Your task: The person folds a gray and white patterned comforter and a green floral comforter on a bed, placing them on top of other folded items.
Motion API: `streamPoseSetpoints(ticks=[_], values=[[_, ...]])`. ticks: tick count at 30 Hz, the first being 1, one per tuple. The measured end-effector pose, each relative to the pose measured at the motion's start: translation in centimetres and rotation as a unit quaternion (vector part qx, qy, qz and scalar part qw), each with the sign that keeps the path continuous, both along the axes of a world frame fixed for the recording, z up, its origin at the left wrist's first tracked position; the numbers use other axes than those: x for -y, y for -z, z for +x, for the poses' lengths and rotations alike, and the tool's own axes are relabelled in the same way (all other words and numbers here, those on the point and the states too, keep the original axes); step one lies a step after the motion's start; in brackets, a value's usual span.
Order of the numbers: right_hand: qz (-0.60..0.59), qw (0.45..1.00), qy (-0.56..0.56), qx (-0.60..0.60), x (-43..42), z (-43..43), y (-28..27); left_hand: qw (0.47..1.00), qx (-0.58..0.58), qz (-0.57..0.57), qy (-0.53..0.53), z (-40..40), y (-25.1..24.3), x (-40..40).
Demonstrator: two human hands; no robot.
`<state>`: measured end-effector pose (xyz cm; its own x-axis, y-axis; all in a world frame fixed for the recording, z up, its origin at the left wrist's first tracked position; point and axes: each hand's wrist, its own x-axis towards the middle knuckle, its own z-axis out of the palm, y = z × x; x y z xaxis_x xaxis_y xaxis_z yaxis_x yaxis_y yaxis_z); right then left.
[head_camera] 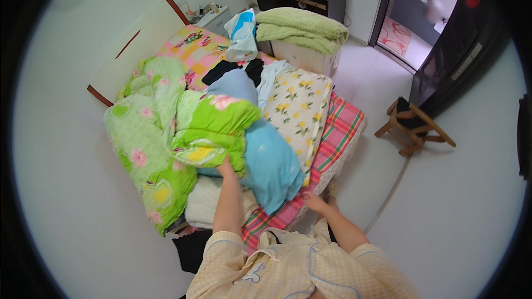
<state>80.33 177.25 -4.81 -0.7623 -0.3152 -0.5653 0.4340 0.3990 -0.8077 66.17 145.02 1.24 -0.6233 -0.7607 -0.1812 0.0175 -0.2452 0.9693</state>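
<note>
My left hand [226, 168] grips the lower edge of a bunched piece of green floral bedding [216, 122], its fingertips hidden by the cloth. Under and beside that bedding lies a blue cloth-covered bundle [272, 162], perhaps a pillow. My right hand [314, 202] is by the bed's edge, close to the bundle's lower corner, with its fingers apart and nothing seen in them. A pale green floral quilt [139, 133] is heaped on the left side of the bed. A white fluffy blanket [203, 203] lies below my left hand.
A lemon-print pad [297, 108] lies over a pink plaid sheet [343, 118]. Behind are black clothing [220, 70], a plastic bag [242, 37] and a folded green blanket [301, 29] on a box. A wooden chair [411, 126] stands right, near the dark door [453, 45].
</note>
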Motion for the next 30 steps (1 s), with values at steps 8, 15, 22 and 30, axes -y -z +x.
streamPoseSetpoints(ticks=[8,15,22,30], values=[[-0.021,0.999,-0.048,-0.002,-10.6,-11.7,-5.0,0.983,0.028,-0.135,-0.120,-1.1,-5.8,-0.8],[-0.015,0.999,-0.048,-0.021,-14.9,-19.0,-2.9,0.916,0.191,-0.349,-0.048,-8.1,-16.4,-2.7],[-0.172,0.937,-0.077,-0.293,-4.7,-27.2,-14.1,0.862,0.031,-0.491,0.117,-18.8,-27.1,-13.3],[-0.386,0.908,0.123,-0.111,7.6,-36.4,-17.6,0.831,-0.057,-0.480,0.276,-21.8,-20.8,-19.1]])
